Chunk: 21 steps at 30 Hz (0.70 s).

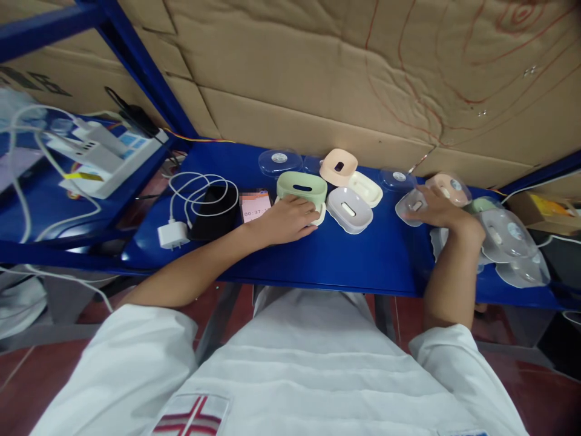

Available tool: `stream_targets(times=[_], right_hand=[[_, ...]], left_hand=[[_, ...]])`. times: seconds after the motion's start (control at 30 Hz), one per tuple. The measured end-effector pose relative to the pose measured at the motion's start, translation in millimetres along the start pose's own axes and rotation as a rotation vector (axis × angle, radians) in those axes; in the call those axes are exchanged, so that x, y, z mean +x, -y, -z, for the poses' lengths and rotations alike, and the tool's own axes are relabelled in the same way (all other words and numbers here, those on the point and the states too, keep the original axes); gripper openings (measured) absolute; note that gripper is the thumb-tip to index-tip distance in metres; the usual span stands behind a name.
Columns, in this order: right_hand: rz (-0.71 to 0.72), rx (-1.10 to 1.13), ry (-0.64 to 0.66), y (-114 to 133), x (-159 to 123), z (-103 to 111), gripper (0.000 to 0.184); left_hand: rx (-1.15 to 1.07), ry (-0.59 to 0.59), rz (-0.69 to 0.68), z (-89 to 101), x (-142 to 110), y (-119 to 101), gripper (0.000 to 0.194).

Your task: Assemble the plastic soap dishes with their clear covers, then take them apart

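My left hand (295, 219) lies with fingers stretched over the front of a pale green oval soap dish (302, 186), touching it and a cream piece (321, 215) partly hidden beneath. To its right are a light grey soap dish (358, 217), a cream tray (370, 189) and a peach oval piece (339, 165) with a slot. My right hand (436, 207) reaches to the right side, thumb and fingers closed around a grey soap dish (410, 212) with a clear cover. Behind it sits a peach soap dish (454, 189), also covered.
Clear lids (278, 161) lie along the cardboard wall (290, 79). Several covered dishes (508, 236) are piled at the right of the blue table (290, 263). A phone (255, 206), black pouch (213, 215), white charger (173, 234) and power strip (118, 160) are at left.
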State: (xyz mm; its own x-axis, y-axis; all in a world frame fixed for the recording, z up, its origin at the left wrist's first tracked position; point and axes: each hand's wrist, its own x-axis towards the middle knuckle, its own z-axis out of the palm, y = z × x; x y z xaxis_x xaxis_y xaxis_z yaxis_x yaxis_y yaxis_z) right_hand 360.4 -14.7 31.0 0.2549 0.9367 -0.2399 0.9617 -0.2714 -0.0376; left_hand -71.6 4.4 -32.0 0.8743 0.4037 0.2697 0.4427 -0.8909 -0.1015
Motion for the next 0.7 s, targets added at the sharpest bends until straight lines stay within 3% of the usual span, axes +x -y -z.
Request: stream_targets(times=[0.07, 0.27, 0.37, 0.47, 0.57, 0.7], right_hand=[[0.042, -0.009, 0.026, 1, -3, -4, 0.109], [0.043, 0.08, -0.263, 33, -5, -7, 0.067], [0.197, 0.156, -0.205, 23, -3, -5, 0.056], [0.344, 0.207, -0.189, 1, 1, -4, 0.066], [0.32, 0.146, -0.21, -11, 5, -5, 0.059], [0.317, 0.115, -0.184, -4, 2, -3, 0.038]], left_hand=[[-0.004, 0.006, 0.005, -1.6, 1, 1, 0.021], [-0.018, 0.025, 0.004, -3.0, 1, 4, 0.022], [-0.025, 0.03, 0.004, -1.8, 1, 4, 0.022], [-0.019, 0.03, -0.007, -0.3, 0, 3, 0.022], [-0.012, 0.028, -0.016, 1.2, 0, 3, 0.021], [-0.01, 0.032, -0.022, 2.5, -1, 3, 0.021]])
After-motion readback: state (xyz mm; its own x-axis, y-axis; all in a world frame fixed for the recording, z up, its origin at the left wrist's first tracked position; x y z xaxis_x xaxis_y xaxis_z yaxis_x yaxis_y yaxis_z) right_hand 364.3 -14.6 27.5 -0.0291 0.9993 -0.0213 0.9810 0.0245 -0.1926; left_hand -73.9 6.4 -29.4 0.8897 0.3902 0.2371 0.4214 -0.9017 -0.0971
